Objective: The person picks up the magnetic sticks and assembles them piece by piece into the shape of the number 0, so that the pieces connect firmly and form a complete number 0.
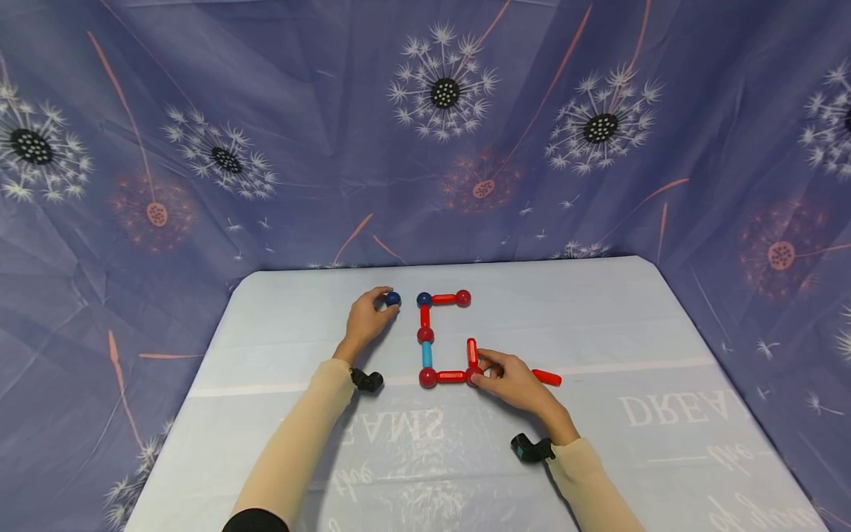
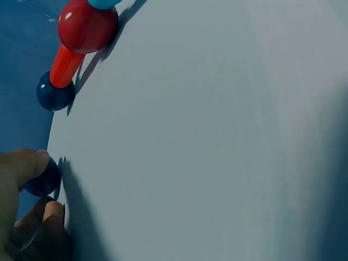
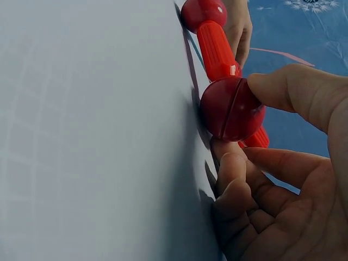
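Note:
A shape of balls and rods lies on the table, with a dark blue ball (image 1: 424, 298) at its upper left corner and a red ball (image 1: 463, 298) at its top right end. Red rods and one light blue rod (image 1: 427, 355) link the balls down the left side and along the bottom. My right hand (image 1: 510, 380) pinches the red ball (image 3: 232, 109) at the lower right corner, from which a red rod (image 1: 472, 352) points away from me. Left of the shape, my left hand (image 1: 368, 321) holds a separate dark blue ball (image 2: 43, 179) between thumb and fingers.
A loose red rod (image 1: 547, 377) lies just right of my right hand. The pale table cover (image 1: 266, 332) bears printed lettering, and a blue-purple dandelion cloth (image 1: 319, 148) hangs behind the table's far edge. Dark wrist cameras (image 1: 532, 448) sit on both wrists.

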Tool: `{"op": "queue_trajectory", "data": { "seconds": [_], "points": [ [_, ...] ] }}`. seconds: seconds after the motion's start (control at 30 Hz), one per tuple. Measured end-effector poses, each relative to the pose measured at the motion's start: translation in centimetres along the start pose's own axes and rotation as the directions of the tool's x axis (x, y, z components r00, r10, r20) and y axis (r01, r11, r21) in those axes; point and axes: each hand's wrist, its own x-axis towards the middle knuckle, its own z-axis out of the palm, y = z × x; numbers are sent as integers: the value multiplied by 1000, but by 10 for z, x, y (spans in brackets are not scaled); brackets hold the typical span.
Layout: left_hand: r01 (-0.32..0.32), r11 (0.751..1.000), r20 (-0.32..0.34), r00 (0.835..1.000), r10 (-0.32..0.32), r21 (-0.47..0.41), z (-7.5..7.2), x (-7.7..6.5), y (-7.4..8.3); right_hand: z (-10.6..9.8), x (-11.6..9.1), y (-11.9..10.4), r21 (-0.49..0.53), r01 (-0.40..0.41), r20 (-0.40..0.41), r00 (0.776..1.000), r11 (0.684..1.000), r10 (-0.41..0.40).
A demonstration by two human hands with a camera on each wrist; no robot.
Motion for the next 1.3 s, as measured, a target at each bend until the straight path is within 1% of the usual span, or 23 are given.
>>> {"op": "queue_trajectory", "data": {
  "seconds": [0.13, 0.23, 0.47, 0.6, 0.7, 0.83, 0.93, 1.07, 1.3],
  "points": [
    [1, 1000, -5, 1000, -1, -2, 0, 1, 0, 0, 0, 0, 2, -3, 1, 1000, 1000, 3],
    [-16, 1000, -3, 1000, 16, -13, -1, 3, 1, 0, 0, 1, 7, 1, 0, 1000, 1000, -1],
    [-34, 998, 22, 999, 36, -52, -1, 8, 6, -1, 1, 3, 3, 7, 7, 1000, 1000, -7],
    [-52, 995, 45, 997, 56, -90, -2, 10, 14, -2, 1, 3, 4, 8, -5, 1000, 1000, -8],
    [-60, 991, 80, 994, 70, -123, -8, 11, 23, -2, 1, 3, 9, 16, 5, 1000, 1000, -16],
    [-85, 980, 147, 983, 112, -178, -18, 15, 37, -3, 1, 3, 30, 13, 10, 1000, 999, -14],
    [-112, 971, 185, 971, 152, -211, -22, 17, 47, -4, 1, 3, 62, 14, 0, 1000, 998, -14],
    [-117, 966, 224, 960, 170, -232, -17, 14, 59, -4, 1, 4, 85, 30, 1, 1000, 996, -30],
    [-92, 957, 292, 940, 174, -274, 5, -2, 71, -3, 1, 4, 100, 41, 6, 999, 994, -42]
  ]
}}
